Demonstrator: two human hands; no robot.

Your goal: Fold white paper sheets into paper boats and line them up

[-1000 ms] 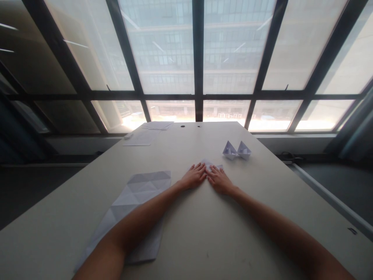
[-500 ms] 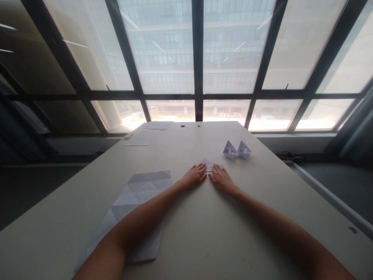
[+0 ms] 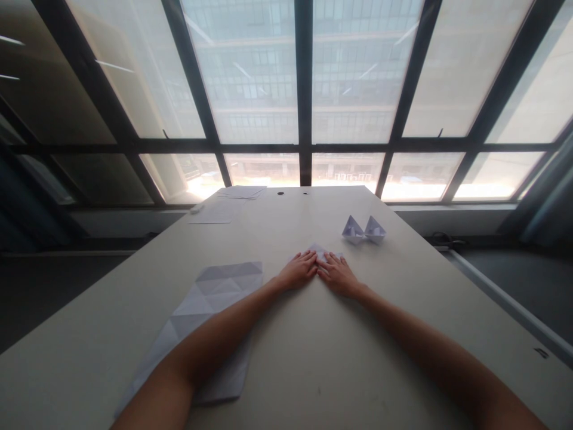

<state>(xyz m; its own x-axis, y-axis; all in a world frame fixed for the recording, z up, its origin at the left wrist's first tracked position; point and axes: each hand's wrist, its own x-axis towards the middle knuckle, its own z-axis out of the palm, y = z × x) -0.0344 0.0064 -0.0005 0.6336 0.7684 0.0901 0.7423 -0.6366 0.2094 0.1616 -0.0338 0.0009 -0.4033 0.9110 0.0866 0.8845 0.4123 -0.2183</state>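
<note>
A small folded piece of white paper [image 3: 317, 248] lies flat on the white table [image 3: 286, 364], its pointed top facing away from me. Over its left part rests my left hand [image 3: 299, 272], fingers stretched out and pressing down. My right hand [image 3: 336, 273] lies flat on the right part, fingers spread, its fingertips meeting those of the left. Both hands cover most of the paper's lower edge. Beyond my right hand stand two folded paper boats [image 3: 363, 231], side by side.
Under and beside my left forearm is a large creased paper sheet [image 3: 224, 292]. Several flat white sheets [image 3: 215, 212] lie at the far left of the table. Tall windows [image 3: 250, 89] rise past its far edge.
My right hand has slid left along the paper's lower edge until its fingers touch my left hand. The left hand has stayed in place.
</note>
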